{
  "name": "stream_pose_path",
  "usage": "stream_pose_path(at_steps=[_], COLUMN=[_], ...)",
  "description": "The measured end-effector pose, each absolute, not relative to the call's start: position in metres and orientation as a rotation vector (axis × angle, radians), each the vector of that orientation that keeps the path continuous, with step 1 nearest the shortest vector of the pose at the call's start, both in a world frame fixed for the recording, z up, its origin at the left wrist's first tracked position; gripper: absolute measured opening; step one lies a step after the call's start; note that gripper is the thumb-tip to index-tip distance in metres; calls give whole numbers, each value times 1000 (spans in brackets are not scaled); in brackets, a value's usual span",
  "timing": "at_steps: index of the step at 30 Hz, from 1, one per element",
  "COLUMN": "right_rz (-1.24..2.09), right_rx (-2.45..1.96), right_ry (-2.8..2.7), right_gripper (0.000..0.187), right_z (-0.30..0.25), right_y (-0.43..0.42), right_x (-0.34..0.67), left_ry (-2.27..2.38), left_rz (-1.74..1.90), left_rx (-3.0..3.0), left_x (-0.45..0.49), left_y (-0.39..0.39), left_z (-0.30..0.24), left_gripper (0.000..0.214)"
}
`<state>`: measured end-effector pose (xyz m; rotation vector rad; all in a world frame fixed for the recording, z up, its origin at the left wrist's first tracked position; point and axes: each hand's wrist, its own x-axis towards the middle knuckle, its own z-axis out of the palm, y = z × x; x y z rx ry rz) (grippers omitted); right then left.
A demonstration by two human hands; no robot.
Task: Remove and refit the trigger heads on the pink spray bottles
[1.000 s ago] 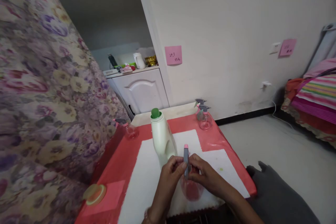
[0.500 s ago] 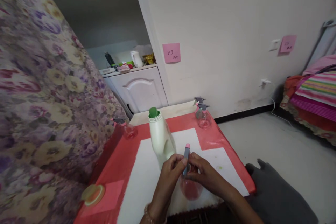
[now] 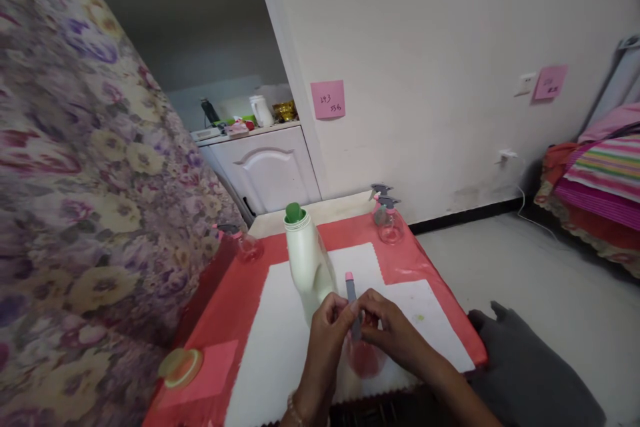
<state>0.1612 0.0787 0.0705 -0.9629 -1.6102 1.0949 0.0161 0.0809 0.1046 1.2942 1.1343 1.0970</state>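
Observation:
In the middle front, a clear round spray bottle (image 3: 367, 357) stands with a grey trigger head (image 3: 351, 290) tipped by a pink nozzle, which points away from me. My left hand (image 3: 331, 325) pinches the grey head from the left. On the other side, my right hand (image 3: 384, 321) curls its fingers around the head and bottle neck. Parts of the neck are hidden behind my fingers. Just beyond my left hand is a tall pale-green jug (image 3: 309, 260), its mouth uncapped with a green spout inside.
A white cloth (image 3: 270, 340) lies over the red table cover (image 3: 235, 307). Other spray bottles stand at the back right (image 3: 390, 227) and back left (image 3: 249, 247). A round, yellowish lid (image 3: 181, 368) rests front left, near a floral curtain (image 3: 100, 213).
The trigger head has turned slightly, its pink nozzle shifting left. My hands still hold it, and my left wrist has moved a little to the right.

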Motion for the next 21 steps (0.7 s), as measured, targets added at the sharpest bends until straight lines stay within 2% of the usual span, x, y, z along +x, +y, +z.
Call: stream_pose_path(at_steps=[7,11,16,19,21], right_rz=[865,909,983,914,875], right_rx=[-1137,-1100,-933,-1016,-1099], right_ry=[-1470,-1506,-1573,-1479,-1404], right_gripper=[9,18,10,6,10], right_z=[57,61,64,58,56], right_y=[73,68,68,70,69], right_x=[145,149,156,149,144], left_ry=[1135,1165,1146,1149,1168], left_rz=[1106,1100,1066,1046,1035], left_rx=[1262,1302,1345,1375,1378], left_x=[18,16,13,12,12], left_y=[79,79,83,85,85], left_z=[102,103,103,103,103], left_gripper=[35,35,34,37,39])
